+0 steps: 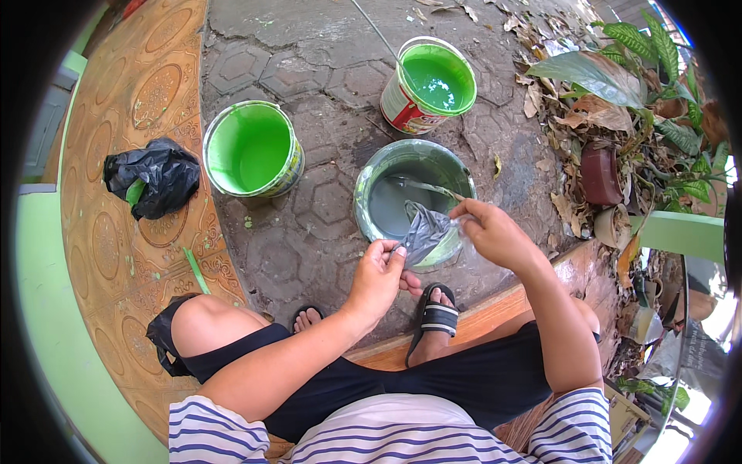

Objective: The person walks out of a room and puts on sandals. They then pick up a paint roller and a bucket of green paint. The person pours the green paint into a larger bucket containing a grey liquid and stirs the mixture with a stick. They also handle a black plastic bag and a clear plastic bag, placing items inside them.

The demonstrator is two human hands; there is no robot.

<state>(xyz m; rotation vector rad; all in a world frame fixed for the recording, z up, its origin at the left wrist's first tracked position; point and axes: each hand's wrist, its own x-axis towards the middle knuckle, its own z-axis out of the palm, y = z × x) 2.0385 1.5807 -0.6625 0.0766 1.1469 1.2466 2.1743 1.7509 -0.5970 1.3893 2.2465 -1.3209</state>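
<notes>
In front of me stands a round bucket (372, 166) with cloudy grey liquid in it. A thin grey plastic bag (423, 234) is stretched between my hands over its near rim. My left hand (379, 280) pinches one end of the bag with thumb and fingers. My right hand (495, 233) is closed on the other end, where the plastic looks pale and see-through. A slim stick-like tool (427, 186) leans in the bucket, its lower end near the liquid and its upper end beside my right fingers. Whether those fingers touch it I cannot tell.
A bucket of bright green paint (253, 143) stands at left; another paint bucket (398, 108) with a thin rod (376, 29) stands behind. A black plastic bag (152, 178) and a green strip (196, 271) lie on orange tiles. Dry leaves and potted plants (618, 85) line the right.
</notes>
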